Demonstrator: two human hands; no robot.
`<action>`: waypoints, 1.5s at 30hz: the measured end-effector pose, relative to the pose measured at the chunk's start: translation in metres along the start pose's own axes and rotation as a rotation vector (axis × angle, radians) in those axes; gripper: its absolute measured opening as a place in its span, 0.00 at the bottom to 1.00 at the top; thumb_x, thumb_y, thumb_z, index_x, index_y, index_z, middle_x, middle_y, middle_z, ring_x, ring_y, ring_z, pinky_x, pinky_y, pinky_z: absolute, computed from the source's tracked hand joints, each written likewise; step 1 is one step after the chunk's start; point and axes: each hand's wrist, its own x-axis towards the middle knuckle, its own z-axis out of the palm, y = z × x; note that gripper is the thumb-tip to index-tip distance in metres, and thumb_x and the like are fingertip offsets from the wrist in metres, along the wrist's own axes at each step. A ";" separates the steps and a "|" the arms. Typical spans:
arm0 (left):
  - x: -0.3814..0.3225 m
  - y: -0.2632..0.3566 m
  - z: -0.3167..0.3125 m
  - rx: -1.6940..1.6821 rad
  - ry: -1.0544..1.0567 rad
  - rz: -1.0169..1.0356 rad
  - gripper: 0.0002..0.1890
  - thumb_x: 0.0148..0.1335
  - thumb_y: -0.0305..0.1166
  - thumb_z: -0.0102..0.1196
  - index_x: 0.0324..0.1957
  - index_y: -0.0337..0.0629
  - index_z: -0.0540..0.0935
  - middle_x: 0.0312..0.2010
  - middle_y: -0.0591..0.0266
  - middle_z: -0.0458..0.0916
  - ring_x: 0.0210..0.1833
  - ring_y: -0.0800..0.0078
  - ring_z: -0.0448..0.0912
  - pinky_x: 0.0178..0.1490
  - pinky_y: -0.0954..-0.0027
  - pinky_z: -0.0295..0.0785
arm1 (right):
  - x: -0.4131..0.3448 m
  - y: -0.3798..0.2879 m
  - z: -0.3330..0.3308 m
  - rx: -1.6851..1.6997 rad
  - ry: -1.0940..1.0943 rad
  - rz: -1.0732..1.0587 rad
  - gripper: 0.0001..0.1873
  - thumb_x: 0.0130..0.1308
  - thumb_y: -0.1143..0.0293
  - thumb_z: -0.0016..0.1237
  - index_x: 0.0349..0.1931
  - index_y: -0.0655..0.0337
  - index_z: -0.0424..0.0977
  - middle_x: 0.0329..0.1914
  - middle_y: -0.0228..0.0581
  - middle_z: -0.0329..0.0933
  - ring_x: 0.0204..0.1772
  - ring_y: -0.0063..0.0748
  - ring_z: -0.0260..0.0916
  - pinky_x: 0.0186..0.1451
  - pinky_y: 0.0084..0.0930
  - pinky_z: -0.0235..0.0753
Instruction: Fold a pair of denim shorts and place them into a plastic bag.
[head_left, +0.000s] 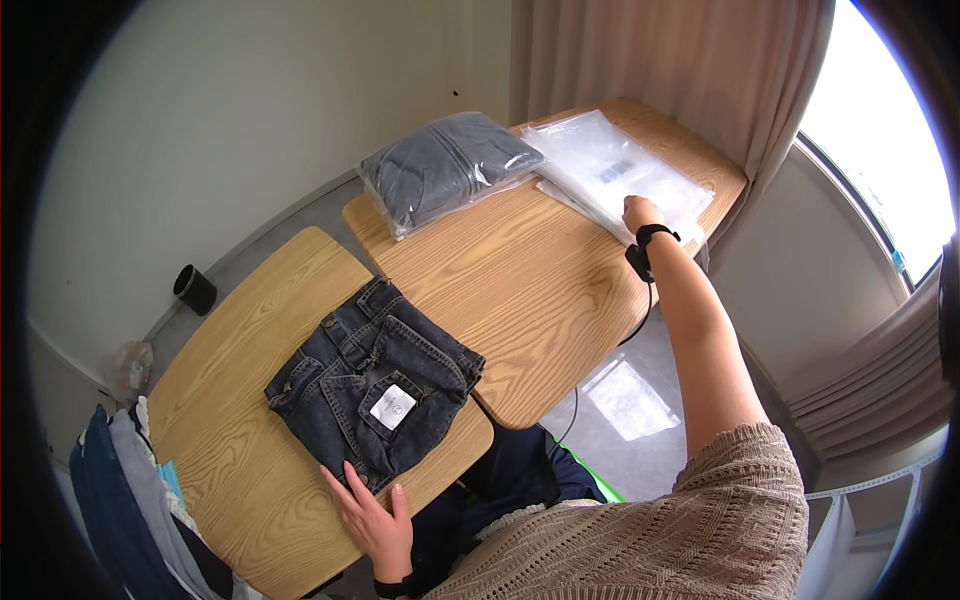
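Observation:
A folded pair of dark denim jeans (375, 382), with a white tag on it, lies on the nearer wooden table (255, 360). My left hand (375, 529) rests at its lower edge, fingers apart, fingertips touching the denim and the tabletop. My right hand (642, 213) reaches to the near edge of a stack of clear plastic bags (615, 169) on the farther wooden table (510, 292). Its fingers are curled, and whether they pinch a bag is hidden. Left of the stack lies a dark garment in a clear plastic bag (450, 169).
Clothes (124, 495) hang or lie beyond the left table edge. A black bin (195, 290) stands on the floor by the wall. A black cable (646, 319) runs down from my right wrist past the table edge. A curtain (667, 60) borders the far table end.

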 end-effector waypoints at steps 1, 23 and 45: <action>0.000 0.000 0.000 0.010 -0.002 -0.001 0.39 0.61 0.45 0.50 0.67 0.31 0.56 0.71 0.36 0.44 0.64 0.41 0.63 0.59 0.52 0.64 | 0.002 0.002 0.001 -0.001 -0.001 -0.001 0.10 0.59 0.68 0.44 0.36 0.55 0.78 0.38 0.47 0.80 0.45 0.48 0.77 0.49 0.37 0.76; 0.000 0.003 -0.010 -0.057 -0.041 -0.063 0.39 0.59 0.39 0.54 0.68 0.34 0.55 0.71 0.38 0.45 0.67 0.39 0.58 0.64 0.52 0.59 | -0.070 -0.057 -0.084 1.367 -0.110 -0.253 0.05 0.68 0.72 0.45 0.40 0.61 0.71 0.51 0.37 0.74 0.56 0.27 0.67 0.63 0.24 0.61; 0.003 -0.055 -0.102 -0.482 0.054 0.116 0.12 0.55 0.25 0.55 0.42 0.42 0.84 0.68 0.44 0.58 0.70 0.46 0.57 0.68 0.54 0.56 | -0.431 -0.312 -0.077 1.023 -1.129 -1.501 0.06 0.65 0.70 0.45 0.40 0.60 0.71 0.70 0.58 0.51 0.74 0.55 0.46 0.68 0.34 0.58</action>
